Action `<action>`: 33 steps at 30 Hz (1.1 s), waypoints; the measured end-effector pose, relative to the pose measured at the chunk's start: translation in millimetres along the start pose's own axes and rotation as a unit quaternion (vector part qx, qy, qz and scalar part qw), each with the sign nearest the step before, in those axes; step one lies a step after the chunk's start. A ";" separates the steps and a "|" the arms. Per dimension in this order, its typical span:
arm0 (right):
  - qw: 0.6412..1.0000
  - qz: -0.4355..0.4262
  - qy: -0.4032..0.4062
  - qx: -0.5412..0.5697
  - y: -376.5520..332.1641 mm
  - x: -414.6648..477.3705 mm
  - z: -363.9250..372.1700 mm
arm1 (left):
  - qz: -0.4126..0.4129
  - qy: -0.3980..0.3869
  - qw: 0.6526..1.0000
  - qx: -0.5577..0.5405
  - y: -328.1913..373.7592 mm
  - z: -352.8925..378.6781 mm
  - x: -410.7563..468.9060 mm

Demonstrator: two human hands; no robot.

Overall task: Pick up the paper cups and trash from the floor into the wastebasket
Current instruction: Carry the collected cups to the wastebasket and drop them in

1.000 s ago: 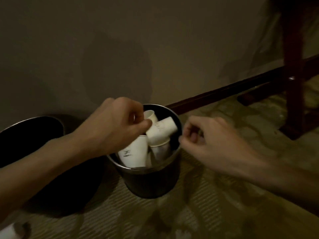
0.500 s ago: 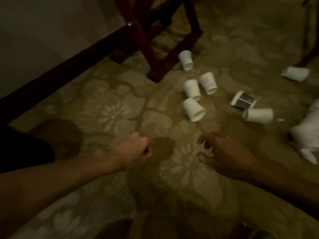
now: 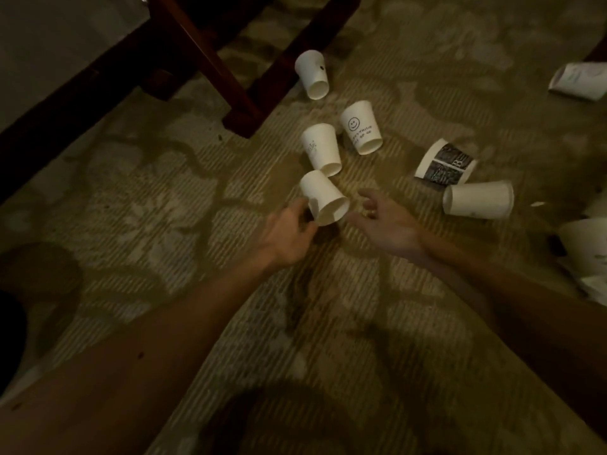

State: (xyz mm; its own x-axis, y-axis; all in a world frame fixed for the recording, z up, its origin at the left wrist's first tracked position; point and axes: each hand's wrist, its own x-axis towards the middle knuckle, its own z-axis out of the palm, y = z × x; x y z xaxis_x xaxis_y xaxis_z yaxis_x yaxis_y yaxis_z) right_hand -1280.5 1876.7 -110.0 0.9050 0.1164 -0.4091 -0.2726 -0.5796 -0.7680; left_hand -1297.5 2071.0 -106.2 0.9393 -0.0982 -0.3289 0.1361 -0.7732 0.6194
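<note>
1. Head view: the left hand curls thumb and fingers round the nearest cup, which lies on its side on the carpet.
2. The right hand hovers just beside its rim, fingers spread, holding nothing.
3. Risk: a hard squeeze may crush the paper, or a loose grip may drop it.

Left hand on fallen paper cup

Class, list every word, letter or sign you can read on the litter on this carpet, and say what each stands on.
"B": on the printed wrapper; the rest of its print is too blurred to read.
A drawn smiley face: on the smiley cup; the two lines of lettering under it are too blurred to read.
A small mark: on the middle cup; too small to read.
</note>
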 end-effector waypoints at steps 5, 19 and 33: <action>0.998 0.036 -0.021 0.041 -3.6 30.6 8.3 | -0.051 -0.022 0.995 -0.079 -0.4 12.3 33.0; 0.962 0.167 -0.052 0.209 36.2 4.0 -1.9 | -0.110 -0.050 0.949 -0.293 33.4 38.2 -19.3; 0.971 0.136 -0.097 0.172 117.0 -127.7 -83.7 | -0.025 -0.287 0.933 -0.215 113.4 105.2 -50.7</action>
State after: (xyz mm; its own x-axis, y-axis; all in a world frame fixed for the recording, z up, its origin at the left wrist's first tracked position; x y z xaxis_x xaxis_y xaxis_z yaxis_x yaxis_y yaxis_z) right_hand -1400.7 1726.5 -106.3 0.7143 0.1655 -0.6800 -0.6164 -0.3113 -0.7232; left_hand -1362.9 1922.4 -94.3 0.6214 -0.4837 -0.6164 0.4047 -0.4755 0.7811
